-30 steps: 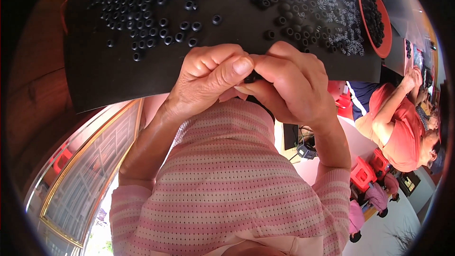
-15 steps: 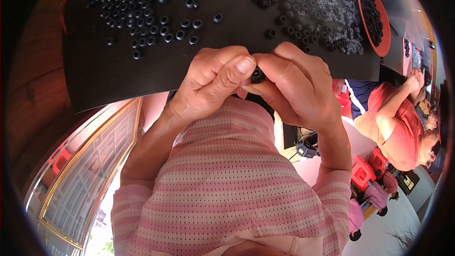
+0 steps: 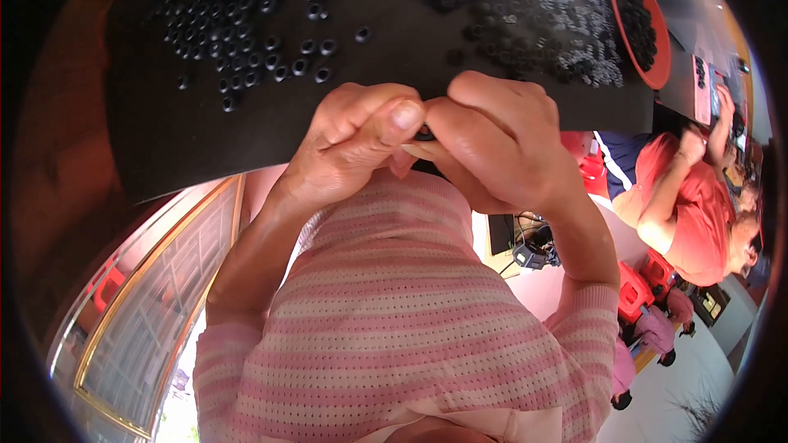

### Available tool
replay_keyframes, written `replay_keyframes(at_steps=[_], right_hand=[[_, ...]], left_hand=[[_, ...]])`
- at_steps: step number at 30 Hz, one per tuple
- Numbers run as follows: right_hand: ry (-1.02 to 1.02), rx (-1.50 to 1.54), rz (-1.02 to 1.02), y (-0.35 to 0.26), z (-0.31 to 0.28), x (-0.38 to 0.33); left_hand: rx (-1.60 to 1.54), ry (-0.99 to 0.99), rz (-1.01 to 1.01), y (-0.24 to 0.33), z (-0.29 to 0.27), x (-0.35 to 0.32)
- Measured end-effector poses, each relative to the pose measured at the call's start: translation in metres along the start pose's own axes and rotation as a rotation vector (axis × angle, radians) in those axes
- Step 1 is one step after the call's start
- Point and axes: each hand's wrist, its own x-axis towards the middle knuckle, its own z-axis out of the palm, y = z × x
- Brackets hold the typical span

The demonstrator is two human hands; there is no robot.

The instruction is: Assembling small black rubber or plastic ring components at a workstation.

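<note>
Small, black, hollow round pieces lie loose across the left of the flat black table; nearer, the left hand is curled, thumb pressed to forefinger, any contents hidden. The right hand pinches a small, dark, round piece, located just beside the left thumb tip. Rightward lie pale, thin coils, then an orange-red, round bowl containing many small black pieces.
</note>
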Motion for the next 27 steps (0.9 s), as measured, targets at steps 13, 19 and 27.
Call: replay_keyframes(at_steps=[13,19,27], right_hand=[[0.525,-0.448,0.716,0.11,-0.124,-0.089],[0.347,-0.522,0.881,0.12,-0.127,-0.094],[-0.052,-0.215,0.571,0.066,-0.073,-0.05]], left_hand=[[-0.052,-0.009,0.105,-0.007,0.002,0.002],[-0.008,-0.014,0.086,-0.007,0.003,0.002],[0.074,-0.031,0.122,-0.008,0.003,0.001]])
